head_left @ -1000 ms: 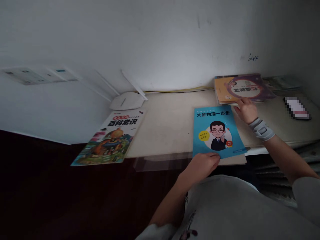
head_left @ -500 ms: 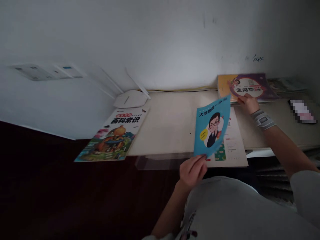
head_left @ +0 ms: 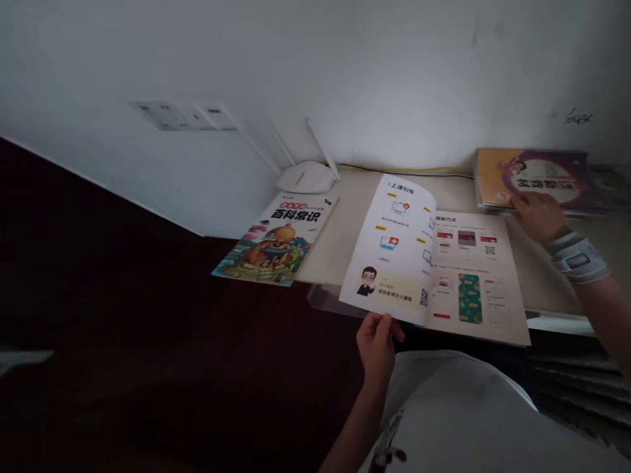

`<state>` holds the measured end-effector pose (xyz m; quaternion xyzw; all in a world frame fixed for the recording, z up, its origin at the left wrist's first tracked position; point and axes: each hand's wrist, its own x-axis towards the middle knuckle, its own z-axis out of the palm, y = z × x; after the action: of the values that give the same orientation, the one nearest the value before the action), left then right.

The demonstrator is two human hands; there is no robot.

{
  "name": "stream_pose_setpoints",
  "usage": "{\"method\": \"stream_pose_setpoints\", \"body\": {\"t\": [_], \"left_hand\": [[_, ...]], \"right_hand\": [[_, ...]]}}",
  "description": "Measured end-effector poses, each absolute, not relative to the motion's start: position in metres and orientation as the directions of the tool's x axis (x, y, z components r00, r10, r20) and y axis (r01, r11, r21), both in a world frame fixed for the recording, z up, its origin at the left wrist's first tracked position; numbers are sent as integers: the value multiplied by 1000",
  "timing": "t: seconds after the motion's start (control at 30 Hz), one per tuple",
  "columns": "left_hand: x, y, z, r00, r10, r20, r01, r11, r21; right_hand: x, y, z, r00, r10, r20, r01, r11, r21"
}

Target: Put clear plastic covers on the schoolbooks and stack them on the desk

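My left hand [head_left: 377, 338] pinches the lower edge of the left page of an open booklet [head_left: 473, 282], thumb and fingers closed on it. That page, with small icons and a cartoon figure in glasses, curves up slightly at the spine. The booklet's right page lies flat and overhangs the table's front edge. At the right, my right hand [head_left: 539, 217] rests at the front edge of a stack of books [head_left: 542, 177] topped by a purple and orange cover. Its fingers are stretched over that cover, holding nothing that I can see.
A colourful children's book [head_left: 276, 243] lies at the table's left end, sticking out past the edge. Behind it sits a white router [head_left: 306, 177] with antennas. Cables run along the wall base. A socket panel [head_left: 185, 116] is on the left wall. The floor [head_left: 197, 368] is dark.
The blue front cover has been turned over to the left by my left hand, and the booklet now lies open. My right hand stays at the book stack. The view has shifted left.
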<state>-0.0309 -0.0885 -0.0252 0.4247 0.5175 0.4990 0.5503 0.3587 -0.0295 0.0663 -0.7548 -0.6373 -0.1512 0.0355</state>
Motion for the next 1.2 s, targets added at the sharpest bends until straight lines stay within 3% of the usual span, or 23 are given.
{"method": "stream_pose_setpoints", "body": {"t": [0.13,0.27,0.37,0.43,0.5,0.6,0.77,1.03,1.2], "left_hand": [[-27,-93,-23,64,969,-241,-223,249,943],[-22,-104,-14,306,935,-180,-54,206,977],[-36,-96,-3,516,851,99,199,-231,952],[-52,-77,4,577,760,299,344,-559,755],[-68,-48,11,567,742,357,529,-661,533],[-77,-2,17,530,824,198,748,-565,348],[-66,37,18,597,794,-115,798,-574,183],[-66,46,18,594,792,-143,805,-585,99],[-66,36,27,642,730,-234,766,-626,147]], "right_hand": [[307,-10,75,-57,951,304,998,64,-13],[232,33,84,-242,928,284,927,307,-214],[199,59,80,-320,940,122,889,342,-305],[196,66,72,-370,929,17,869,352,-347],[201,64,61,-420,906,-48,854,376,-360],[212,53,47,-453,890,-56,848,410,-335],[219,35,42,-440,898,-1,847,415,-333],[223,29,46,-486,874,-1,799,444,-405],[223,29,42,-512,858,47,764,479,-432]]}}
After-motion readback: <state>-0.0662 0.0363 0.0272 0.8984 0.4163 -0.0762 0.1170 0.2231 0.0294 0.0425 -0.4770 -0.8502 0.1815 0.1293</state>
